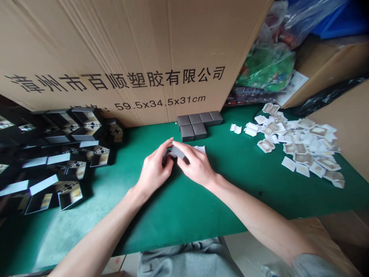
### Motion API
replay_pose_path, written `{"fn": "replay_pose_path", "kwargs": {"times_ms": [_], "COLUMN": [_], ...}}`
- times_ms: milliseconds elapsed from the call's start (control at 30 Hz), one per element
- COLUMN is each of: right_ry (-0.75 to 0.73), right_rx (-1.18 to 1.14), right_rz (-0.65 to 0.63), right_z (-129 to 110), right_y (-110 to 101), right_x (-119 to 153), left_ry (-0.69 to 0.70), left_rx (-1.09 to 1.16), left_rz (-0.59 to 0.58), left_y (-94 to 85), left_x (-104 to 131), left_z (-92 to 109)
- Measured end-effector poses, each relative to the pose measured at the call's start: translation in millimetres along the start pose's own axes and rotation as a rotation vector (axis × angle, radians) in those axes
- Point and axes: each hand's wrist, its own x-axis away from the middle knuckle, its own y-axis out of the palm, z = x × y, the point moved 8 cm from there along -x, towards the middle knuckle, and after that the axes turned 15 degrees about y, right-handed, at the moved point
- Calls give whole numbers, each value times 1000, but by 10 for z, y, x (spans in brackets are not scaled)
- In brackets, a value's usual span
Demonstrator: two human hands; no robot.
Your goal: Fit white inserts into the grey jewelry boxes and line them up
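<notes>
I have both bare hands together over the green tabletop (230, 184), closed on a small dark grey box with flat sides (178, 152). The left hand (155, 166) grips it from the left and the right hand (197, 164) from the right, with the fingertips meeting over its far side. A pale patch shows between the thumbs (I can't tell from here whether it is an insert or the box's own lining), and my fingers hide whether the lid is fully down. A flat white piece (201, 149) pokes out just behind the right hand; I can't make out whether it touches the box.

As I judge it, the job is partway along. Six closed dark grey boxes (187, 132) sit beyond my hands, four in a back row and two in front of its left end, packed side by side near the big brown cardboard carton (144, 46); I take those as finished. The box in my hands looks to be the one in progress. Plenty seems left: on my left, a large group of open black boxes with pale interiors (69, 194) stands in rough rows, lids up. On my right lies a loose heap of small white folded inserts (308, 142) (one more (235, 128) lies apart, nearer the closed boxes), though whether they are meant for the boxes or taken out of them, I can't tell.
</notes>
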Motion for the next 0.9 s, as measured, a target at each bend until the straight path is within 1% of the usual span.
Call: {"fn": "replay_pose_path", "kwargs": {"times_ms": [67,133,233,300,367,433,500,600,667,800,900], "right_ry": [-30,-44,-44,6,75,124,219,428,560,783,860], "right_rx": [-20,-47,-97,-92,-37,61,210,412,531,636,642], "right_rz": [48,81,173,276,414,536,601,587,581,547,519], "right_z": [-58,-93,-38,126,366,612,875,1251,1426,1651,1738], "right_y": [-66,-116,-236,-371,-566,-785,-980,-1183,-1263,-1272,-1235], "right_x": [4,1,-45,-117,-197,-260,-307,-313,-259,-147,-119], "left_ry": [-15,-64,-223,-329,-394,-431,-467,-514,-527,-534,-540], "left_rx": [-11,5,171,300,370,420,513,724,840,974,1014], "left_rz": [8,5,-22,-30,-20,-6,16,79,113,111,109], "left_y": [-25,-40,1,43,60,71,95,132,144,187,229], "left_x": [-9,-11,18,47,62,67,68,60,49,57,85], "left_z": [5,-11,-95,-152,-195,-226,-247,-249,-235,-220,-256]}}
